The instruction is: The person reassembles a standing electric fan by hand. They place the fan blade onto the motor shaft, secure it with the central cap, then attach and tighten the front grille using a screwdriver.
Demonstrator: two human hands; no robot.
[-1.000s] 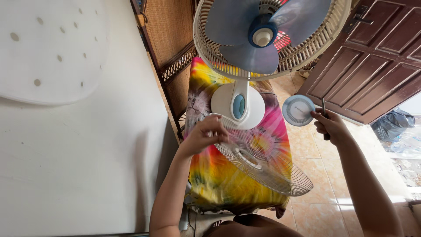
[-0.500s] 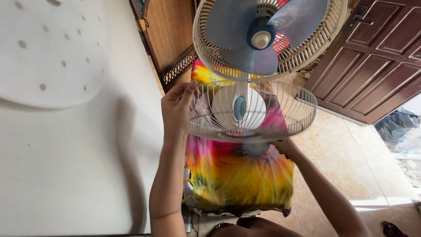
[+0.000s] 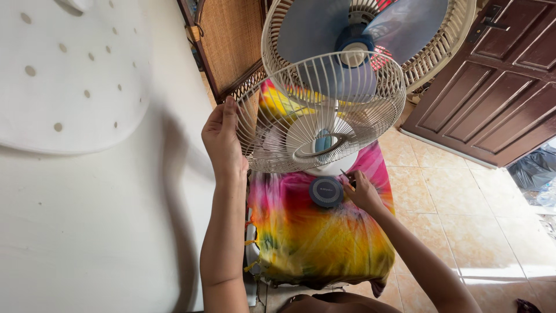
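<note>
My left hand (image 3: 222,139) grips the left rim of a cream wire fan grille (image 3: 324,116) and holds it up, tilted, in front of the fan. The table fan (image 3: 359,43) stands behind it with blue blades and its rear cage bare. Its white base (image 3: 333,165) rests on a table under a tie-dye cloth (image 3: 318,237). My right hand (image 3: 364,192) is below the grille, holding a round dark-blue cap (image 3: 326,192) and a thin tool (image 3: 346,175).
A white wall (image 3: 104,203) runs along the left, with a white perforated panel (image 3: 63,75) on it. A woven rattan screen (image 3: 231,40) stands behind the table. A brown panelled door (image 3: 498,87) is at the right, above a tiled floor (image 3: 452,232).
The grille went from lying on the cloth to being lifted and tipped up toward the fan's front. My right hand with the round cap came from the right side to under the grille.
</note>
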